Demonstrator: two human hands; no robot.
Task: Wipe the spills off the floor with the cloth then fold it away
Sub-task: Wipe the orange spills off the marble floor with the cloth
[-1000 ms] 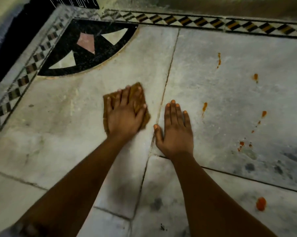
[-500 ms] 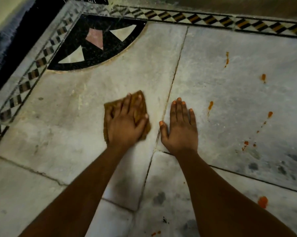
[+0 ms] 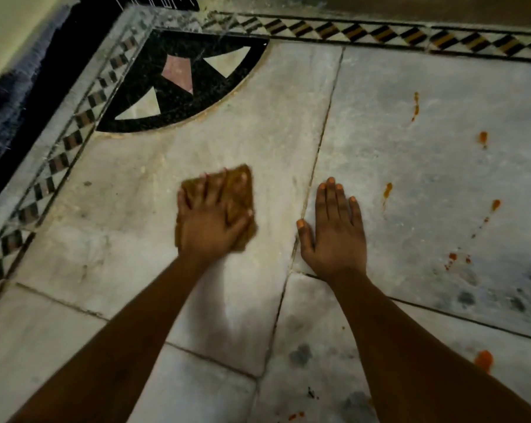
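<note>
A small brown cloth [image 3: 243, 190] lies folded on the pale marble floor [image 3: 142, 245]. My left hand [image 3: 210, 221] presses flat on the cloth with its fingers spread and covers most of it. To the right, my right hand [image 3: 334, 236] rests palm down on the bare floor beside a tile joint, holding nothing. Orange-red spills mark the tile right of that hand: a drip [image 3: 387, 192] close to its fingers, a streak [image 3: 415, 106], a spot [image 3: 483, 138], small specks [image 3: 455, 259] and a larger blob [image 3: 484, 360] near my right forearm.
A black quarter-circle inlay [image 3: 178, 87] fills the floor's far left corner. A checkered border strip [image 3: 380, 33] runs along the back wall and down the left side. Dark smudges [image 3: 301, 354] sit on the near tiles. Tiny orange drops [image 3: 294, 416] lie at the bottom edge.
My left hand and the cloth have slid a little left, widening the gap to my right hand. The right hand stays planted on the floor.
</note>
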